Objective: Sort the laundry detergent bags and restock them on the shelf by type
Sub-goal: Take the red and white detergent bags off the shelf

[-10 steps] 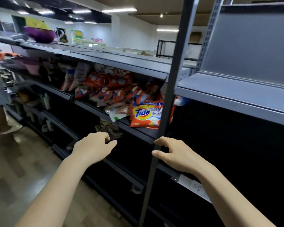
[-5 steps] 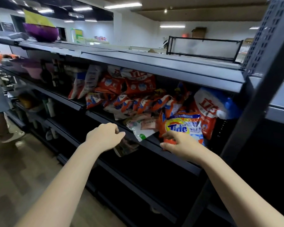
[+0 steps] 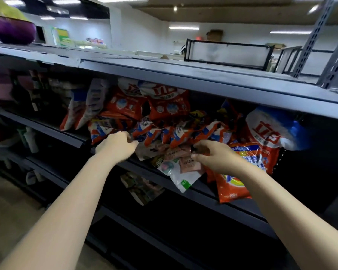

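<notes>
A jumbled pile of detergent bags fills the middle shelf. Red-and-white bags stand at the back, with several small orange, white and blue bags lying in front of them. An orange Tide bag hangs over the shelf's front edge, and a large red-and-white bag leans at the right. My left hand reaches the pile's left side with curled fingers; what they touch is hidden. My right hand pinches small pink packets lying on a white pouch.
The grey shelf above overhangs the pile closely. A wire basket sits on top of it, and a purple bowl at far left. More bags lie on the dark shelf below. Bottles stand at the left.
The view has closed in on the pile. Both hands moved up and forward from the lower shelf edge into the bags; my right hand left the Tide bag for the pink packets.
</notes>
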### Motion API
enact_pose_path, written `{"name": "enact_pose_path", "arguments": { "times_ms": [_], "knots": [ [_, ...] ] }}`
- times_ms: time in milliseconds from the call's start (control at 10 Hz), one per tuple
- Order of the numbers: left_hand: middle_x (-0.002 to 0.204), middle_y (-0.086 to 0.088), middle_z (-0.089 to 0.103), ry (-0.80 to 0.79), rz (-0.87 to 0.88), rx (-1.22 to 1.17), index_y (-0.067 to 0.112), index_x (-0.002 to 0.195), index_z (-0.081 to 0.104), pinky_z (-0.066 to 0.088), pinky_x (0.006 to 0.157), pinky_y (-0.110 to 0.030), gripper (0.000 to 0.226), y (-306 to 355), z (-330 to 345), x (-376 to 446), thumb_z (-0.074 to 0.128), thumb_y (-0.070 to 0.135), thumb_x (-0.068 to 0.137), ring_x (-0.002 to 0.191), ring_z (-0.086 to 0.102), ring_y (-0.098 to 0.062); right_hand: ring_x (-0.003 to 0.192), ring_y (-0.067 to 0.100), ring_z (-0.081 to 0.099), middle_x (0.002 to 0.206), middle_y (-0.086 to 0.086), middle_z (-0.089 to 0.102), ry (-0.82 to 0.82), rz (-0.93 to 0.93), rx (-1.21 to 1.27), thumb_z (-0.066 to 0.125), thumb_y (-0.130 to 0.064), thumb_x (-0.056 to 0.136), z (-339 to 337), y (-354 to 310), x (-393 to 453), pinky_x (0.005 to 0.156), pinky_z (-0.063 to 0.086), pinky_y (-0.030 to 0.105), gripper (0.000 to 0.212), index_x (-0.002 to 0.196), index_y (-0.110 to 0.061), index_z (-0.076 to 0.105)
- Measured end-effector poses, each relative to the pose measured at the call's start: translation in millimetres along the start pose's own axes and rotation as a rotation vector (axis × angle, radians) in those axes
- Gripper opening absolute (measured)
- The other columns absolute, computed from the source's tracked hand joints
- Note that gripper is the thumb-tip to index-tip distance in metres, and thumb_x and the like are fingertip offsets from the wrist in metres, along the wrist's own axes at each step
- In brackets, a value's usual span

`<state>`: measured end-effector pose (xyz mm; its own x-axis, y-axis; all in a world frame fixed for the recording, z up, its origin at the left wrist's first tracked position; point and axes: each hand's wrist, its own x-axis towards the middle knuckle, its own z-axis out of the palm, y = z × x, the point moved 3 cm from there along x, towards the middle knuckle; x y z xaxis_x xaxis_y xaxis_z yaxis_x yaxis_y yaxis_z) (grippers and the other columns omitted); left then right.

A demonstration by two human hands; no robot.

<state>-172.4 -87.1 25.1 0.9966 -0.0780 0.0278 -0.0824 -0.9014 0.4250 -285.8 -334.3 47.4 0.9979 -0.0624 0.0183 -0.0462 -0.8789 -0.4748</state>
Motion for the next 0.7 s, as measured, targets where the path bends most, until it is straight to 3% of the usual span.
{"name": "enact_pose_path", "arguments": {
  "times_ms": [100, 300, 500, 600, 700],
  "knots": [
    [0.123, -0.009, 0.056, 0.056, 0.034, -0.05, 0.019, 0.135, 0.044, 0.047, 0.074, -0.032, 0.053, -12, -3, 44, 0.044, 0.051, 0.093, 0.097, 0.055, -0.027, 0.122, 0.017, 0.048, 0.135, -0.005, 0.05, 0.105, 0.051, -0.018, 0.054, -0.043, 0.092, 3, -13, 37, 0.093, 0.041, 0.026, 0.05, 0.137, -0.024, 0.045],
    [0.117, -0.014, 0.058, 0.13, 0.08, -0.193, 0.01, 0.12, 0.052, 0.048, 0.081, -0.036, 0.042, -47, -4, 134, 0.052, 0.04, 0.09, 0.095, 0.056, -0.033, 0.12, 0.024, 0.05, 0.134, 0.004, 0.052, 0.352, 0.172, -0.161, 0.05, -0.044, 0.094, 8, -32, 123, 0.09, 0.041, 0.03, 0.045, 0.134, -0.023, 0.047],
    [0.145, -0.012, 0.042, 0.061, 0.179, -0.288, 0.017, 0.145, 0.035, 0.042, 0.098, -0.037, 0.059, -65, -1, 227, 0.044, 0.047, 0.095, 0.127, 0.044, -0.034, 0.111, 0.025, 0.058, 0.125, 0.006, 0.06, 0.37, 0.219, -0.099, 0.044, -0.052, 0.094, 21, -37, 205, 0.096, 0.045, 0.036, 0.046, 0.13, -0.024, 0.049],
    [0.124, -0.019, 0.059, 0.068, 0.209, -0.351, 0.004, 0.128, 0.054, 0.044, 0.076, -0.03, 0.042, -71, 2, 257, 0.046, 0.032, 0.097, 0.111, 0.057, -0.037, 0.114, 0.026, 0.055, 0.13, 0.006, 0.056, 0.364, 0.315, 0.056, 0.044, -0.059, 0.09, 23, -33, 244, 0.096, 0.043, 0.039, 0.054, 0.134, -0.028, 0.045],
    [0.12, -0.024, 0.058, 0.075, 0.234, -0.379, -0.001, 0.121, 0.057, 0.045, 0.091, -0.04, 0.038, -82, 9, 289, 0.053, 0.026, 0.095, 0.111, 0.055, -0.041, 0.126, 0.029, 0.046, 0.142, 0.011, 0.045, 0.37, 0.385, 0.25, 0.047, -0.043, 0.096, 17, -30, 272, 0.1, 0.038, 0.04, 0.053, 0.143, -0.022, 0.036]
  ]
}}
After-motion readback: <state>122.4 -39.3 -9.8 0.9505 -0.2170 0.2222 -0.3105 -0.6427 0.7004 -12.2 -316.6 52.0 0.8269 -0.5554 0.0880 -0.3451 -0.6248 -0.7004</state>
